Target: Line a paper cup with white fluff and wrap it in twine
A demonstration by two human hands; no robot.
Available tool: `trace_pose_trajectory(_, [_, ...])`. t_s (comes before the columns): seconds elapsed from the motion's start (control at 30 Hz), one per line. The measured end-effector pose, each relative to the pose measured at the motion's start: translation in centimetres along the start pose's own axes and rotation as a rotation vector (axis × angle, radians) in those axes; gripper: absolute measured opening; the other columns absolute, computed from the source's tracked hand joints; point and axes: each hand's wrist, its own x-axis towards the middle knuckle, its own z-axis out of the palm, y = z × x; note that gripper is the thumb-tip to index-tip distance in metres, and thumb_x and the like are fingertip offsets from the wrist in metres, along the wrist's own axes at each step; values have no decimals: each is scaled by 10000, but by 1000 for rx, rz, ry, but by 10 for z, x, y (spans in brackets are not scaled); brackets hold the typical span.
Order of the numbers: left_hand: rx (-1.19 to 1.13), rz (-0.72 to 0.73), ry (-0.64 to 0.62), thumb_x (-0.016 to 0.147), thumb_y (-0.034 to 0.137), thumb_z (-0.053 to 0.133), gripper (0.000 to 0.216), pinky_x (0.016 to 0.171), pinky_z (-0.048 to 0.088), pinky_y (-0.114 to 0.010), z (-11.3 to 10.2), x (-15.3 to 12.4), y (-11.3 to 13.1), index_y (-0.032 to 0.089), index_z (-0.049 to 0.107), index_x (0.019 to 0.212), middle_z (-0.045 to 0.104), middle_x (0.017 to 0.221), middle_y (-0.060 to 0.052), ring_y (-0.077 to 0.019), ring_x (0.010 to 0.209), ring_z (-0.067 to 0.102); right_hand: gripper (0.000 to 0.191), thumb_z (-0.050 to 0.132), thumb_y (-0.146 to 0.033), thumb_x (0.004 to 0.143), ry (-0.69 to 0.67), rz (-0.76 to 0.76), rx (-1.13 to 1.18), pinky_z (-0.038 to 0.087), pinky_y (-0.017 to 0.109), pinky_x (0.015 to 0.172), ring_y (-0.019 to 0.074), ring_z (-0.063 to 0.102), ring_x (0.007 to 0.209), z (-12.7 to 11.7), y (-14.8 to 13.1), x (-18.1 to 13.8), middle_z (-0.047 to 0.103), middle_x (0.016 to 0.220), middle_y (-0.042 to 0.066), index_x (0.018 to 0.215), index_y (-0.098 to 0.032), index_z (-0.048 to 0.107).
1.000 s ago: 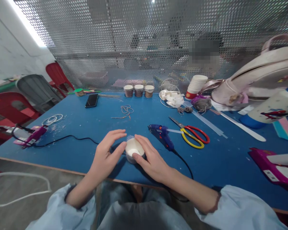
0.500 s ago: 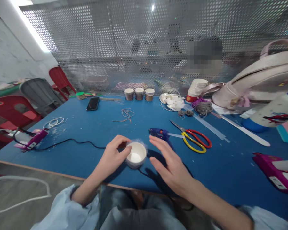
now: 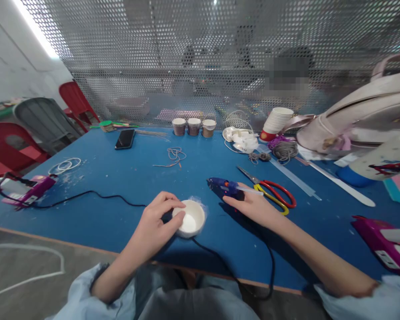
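1. Left hand (image 3: 156, 220): half-curled, thumb inside and fingers at the left rim of a small white-lined cup, lightly pinched.
2. Small white-lined cup (image 3: 194, 217): upright at front centre of the blue table (image 3: 140, 171), between the hands; clear film at its rim.
3. Right hand (image 3: 258, 208): bent round the handle end of a blue glue gun (image 3: 221, 184), thumb on the near side, fingers partly hidden; nozzle toward the left, translucent stick at rear.
4. Magenta power strip (image 3: 41, 186): far left.
5. Black phone (image 3: 124, 139): back left.
6. Grey string (image 3: 175, 155): loosely looped, mid-table.
7. Three small cups (image 3: 194, 127): in a row, back centre.
8. Scissors (image 3: 258, 183): red and yellow handles, just beside the right hand.
9. Pale bag (image 3: 360, 111): back right.
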Motion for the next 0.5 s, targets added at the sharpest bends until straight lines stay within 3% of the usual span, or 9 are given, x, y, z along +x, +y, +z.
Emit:
trace_pose_trajectory(0.17, [62, 33, -6, 820, 166, 572, 144, 751, 502, -280, 1, -7, 0, 176, 659, 934, 619, 953, -64, -152, 830, 608, 205, 575, -388, 772, 56, 20, 57, 476, 292, 575, 208, 634, 696, 13, -4, 15, 669, 745, 33, 764, -188, 621])
trace_pose_trajectory(0.37, [172, 128, -9, 905, 223, 504, 191, 802, 517, -287, 2, -20, 6, 170, 610, 1055, 594, 1049, -113, -181, 941, 621, 181, 551, -400, 808, 163, 8, 133, 518, 299, 603, 191, 657, 647, 2, -21, -4, 669, 700, 13, 814, -220, 568])
trace_pose_trajectory(0.43, [208, 118, -30, 918, 250, 493, 204, 788, 528, -281, 2, -23, 9, 185, 590, 1085, 591, 1062, -114, -182, 933, 629, 157, 557, -394, 822, 172, -62, 96, 501, 285, 531, 178, 632, 563, -6, -36, -23, 650, 648, 0, 828, -239, 578])
trace_pose_trajectory(0.5, [220, 125, -39, 920, 262, 493, 215, 769, 537, -269, 4, -26, 10, 200, 567, 1113, 592, 1072, -109, -176, 914, 634, 89, 572, -331, 827, 150, -192, 39, 482, 273, 511, 171, 622, 569, -11, -51, -41, 672, 720, 19, 871, -254, 583])
